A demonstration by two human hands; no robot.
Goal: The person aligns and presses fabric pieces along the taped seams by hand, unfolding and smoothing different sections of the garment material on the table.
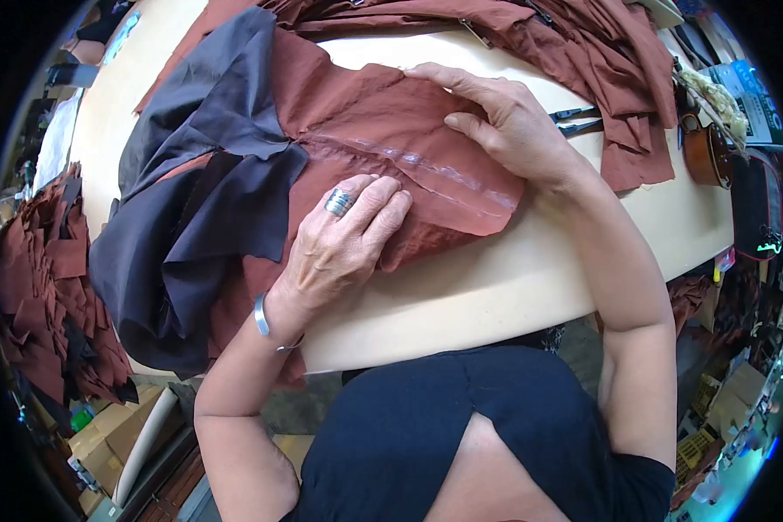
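Though rumpled, brown cloth (370, 117) lengthwise rightward.

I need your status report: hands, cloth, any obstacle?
Left hand on brown cloth, fingers curled. Right hand spread at its edge. Creased, lying on table. Dark tool beside right hand, seemingly not obstructing.

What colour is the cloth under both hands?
Reddish brown; the cloth shows best in the head view.
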